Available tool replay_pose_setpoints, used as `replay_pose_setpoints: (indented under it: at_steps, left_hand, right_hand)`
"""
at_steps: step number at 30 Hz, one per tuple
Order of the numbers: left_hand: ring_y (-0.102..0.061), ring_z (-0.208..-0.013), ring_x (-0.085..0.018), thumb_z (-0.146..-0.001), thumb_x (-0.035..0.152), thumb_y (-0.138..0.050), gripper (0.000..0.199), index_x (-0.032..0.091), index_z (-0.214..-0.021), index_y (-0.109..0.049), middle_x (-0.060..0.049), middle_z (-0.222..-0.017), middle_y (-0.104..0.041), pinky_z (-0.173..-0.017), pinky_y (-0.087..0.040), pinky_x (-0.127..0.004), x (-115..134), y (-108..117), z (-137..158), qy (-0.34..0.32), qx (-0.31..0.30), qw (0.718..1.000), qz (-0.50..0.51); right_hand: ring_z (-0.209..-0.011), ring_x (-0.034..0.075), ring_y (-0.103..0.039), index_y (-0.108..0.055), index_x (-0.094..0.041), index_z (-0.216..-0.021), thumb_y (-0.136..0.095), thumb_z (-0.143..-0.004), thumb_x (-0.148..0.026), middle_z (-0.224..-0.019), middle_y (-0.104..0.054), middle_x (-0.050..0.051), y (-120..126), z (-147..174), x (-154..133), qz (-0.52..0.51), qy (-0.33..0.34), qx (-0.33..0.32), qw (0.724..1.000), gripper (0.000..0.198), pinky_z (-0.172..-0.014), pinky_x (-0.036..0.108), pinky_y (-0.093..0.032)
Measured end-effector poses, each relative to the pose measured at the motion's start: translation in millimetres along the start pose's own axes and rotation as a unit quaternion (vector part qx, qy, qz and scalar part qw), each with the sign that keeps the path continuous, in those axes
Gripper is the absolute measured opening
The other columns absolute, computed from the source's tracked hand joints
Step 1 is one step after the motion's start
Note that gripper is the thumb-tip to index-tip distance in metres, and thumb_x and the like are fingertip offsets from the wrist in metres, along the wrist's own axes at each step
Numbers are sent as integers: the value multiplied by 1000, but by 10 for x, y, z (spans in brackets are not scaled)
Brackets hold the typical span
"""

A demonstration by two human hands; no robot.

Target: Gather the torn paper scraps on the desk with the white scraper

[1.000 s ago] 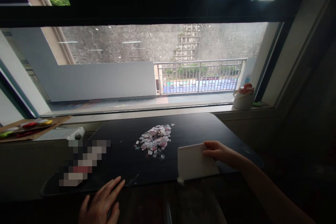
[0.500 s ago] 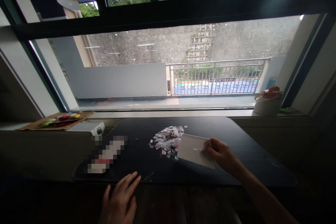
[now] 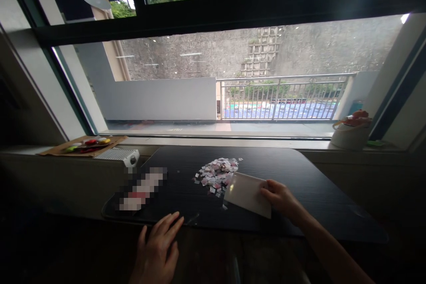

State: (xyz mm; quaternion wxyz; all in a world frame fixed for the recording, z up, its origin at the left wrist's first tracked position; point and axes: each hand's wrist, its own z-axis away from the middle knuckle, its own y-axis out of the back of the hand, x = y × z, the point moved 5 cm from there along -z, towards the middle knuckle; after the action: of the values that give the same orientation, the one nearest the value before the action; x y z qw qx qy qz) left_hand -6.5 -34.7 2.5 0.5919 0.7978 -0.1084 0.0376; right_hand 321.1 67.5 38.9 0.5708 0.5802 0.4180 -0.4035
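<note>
Between thumb and fingers, my right hand (image 3: 279, 197) grips a flat, pale rectangular card (image 3: 249, 194) by its right edge. The card is tilted, and its left edge is beside a heap of small paper scraps (image 3: 218, 172), covering part of the heap's right side. White, grey and pinkish pieces make up the heap, with a few strays around it. My left hand (image 3: 159, 244) holds nothing. Its fingers are spread, with the fingertips at the front edge of the black table (image 3: 276, 162).
A blurred-out pale and red item (image 3: 143, 191) lies at the table's left. On the sill are a brown board (image 3: 81, 147) with colourful pieces, a white ridged device (image 3: 118, 156), and a white bucket (image 3: 351, 135) at the right. A large window stands behind the table.
The view has shifted slightly, so most things appear further right. My right hand has brought the card a little toward me and left relative to the heap. My left hand stays spread at the table edge.
</note>
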Motion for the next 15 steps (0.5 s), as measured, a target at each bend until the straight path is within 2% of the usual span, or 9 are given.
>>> replay_pose_setpoints:
  at_steps: [5,15]
  left_hand:
    - [-46,-123,-23,-75,8,-39,58,36,-124,-51,-1,-134,-52,-102,-30,-55,7,-3,-2,-8,-6,1000,11]
    - [-45,-124,-24,-76,7,-37,58,35,-125,-50,-2,-134,-51,-101,-28,-61,29,4,6,-12,-8,1000,17]
  right_hand:
    - [-63,18,-62,-61,-15,-70,-58,-61,-27,-64,-67,1,-216,93,-18,-15,-35,-44,998,16,-55,27,-45]
    - [-64,19,-63,-62,-14,-70,-67,-58,-30,-65,-69,2,-364,171,56,-94,-49,-108,988,20,-56,28,-46]
